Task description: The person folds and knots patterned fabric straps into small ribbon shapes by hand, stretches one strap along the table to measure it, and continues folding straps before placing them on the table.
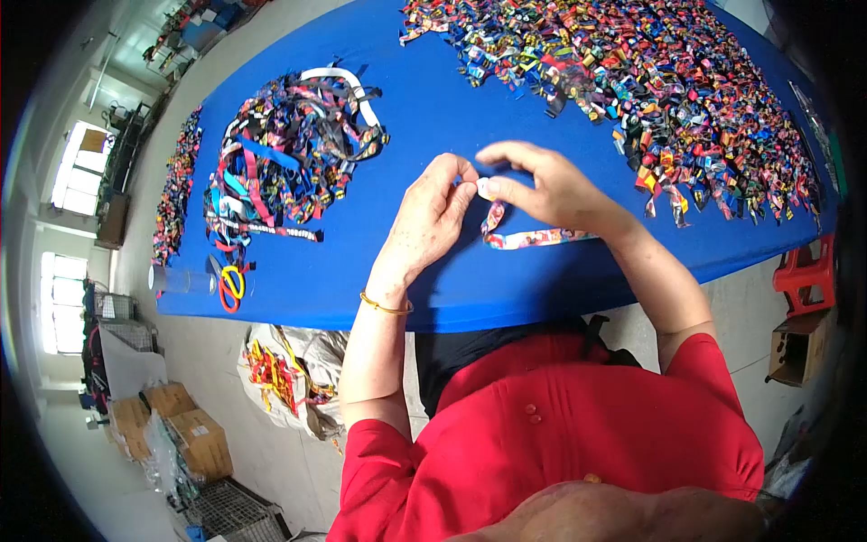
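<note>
My left hand (427,215) is closed in a pinch at the end of a colourful printed strap (540,238), where a small white patch shows. Over that same end, my right hand (557,191) has its thumb down against the strap. Its index finger is lifted apart from the thumb, and the fingers below are hidden. From under the right thumb the strap hangs down, bends at the blue tabletop and runs right beneath my right wrist.
A blue-covered table (406,99) holds a tangled heap of straps (289,149) at left and a wide pile of short printed pieces (668,99) at right. Scissors with red and yellow handles (232,287) lie by the left front edge, near a clear cylinder (181,279). A sack (302,397) stands below.
</note>
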Demonstrator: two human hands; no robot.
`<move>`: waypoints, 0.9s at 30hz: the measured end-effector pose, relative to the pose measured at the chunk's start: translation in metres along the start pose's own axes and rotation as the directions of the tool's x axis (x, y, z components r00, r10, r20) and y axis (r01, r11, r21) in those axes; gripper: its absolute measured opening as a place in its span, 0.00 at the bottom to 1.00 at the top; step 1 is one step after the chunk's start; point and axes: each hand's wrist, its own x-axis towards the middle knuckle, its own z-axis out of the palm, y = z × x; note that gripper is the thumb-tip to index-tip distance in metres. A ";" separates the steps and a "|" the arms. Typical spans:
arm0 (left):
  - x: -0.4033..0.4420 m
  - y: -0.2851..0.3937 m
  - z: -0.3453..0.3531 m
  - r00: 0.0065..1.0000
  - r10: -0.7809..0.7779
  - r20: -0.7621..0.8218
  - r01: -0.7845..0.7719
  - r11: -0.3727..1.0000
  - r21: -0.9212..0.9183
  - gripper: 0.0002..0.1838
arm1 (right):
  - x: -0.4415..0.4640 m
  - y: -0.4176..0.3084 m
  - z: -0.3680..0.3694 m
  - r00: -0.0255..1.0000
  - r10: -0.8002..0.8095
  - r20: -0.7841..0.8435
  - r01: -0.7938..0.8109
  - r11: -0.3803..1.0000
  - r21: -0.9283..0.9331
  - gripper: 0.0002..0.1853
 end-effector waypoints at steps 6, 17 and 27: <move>0.040 -0.010 0.004 0.957 -0.275 0.087 0.287 0.878 -0.384 0.03 | 0.022 0.043 -0.008 0.988 0.074 0.135 -0.103 0.969 0.223 0.13; 0.060 -0.052 0.016 0.976 -0.171 0.131 0.215 0.825 -0.523 0.12 | 0.038 0.076 -0.018 0.953 0.182 0.241 -0.292 0.755 0.587 0.09; 0.058 -0.054 0.028 0.974 -0.173 0.146 0.226 0.736 -0.638 0.08 | 0.032 0.068 -0.027 0.940 0.197 0.279 -0.338 0.655 0.676 0.13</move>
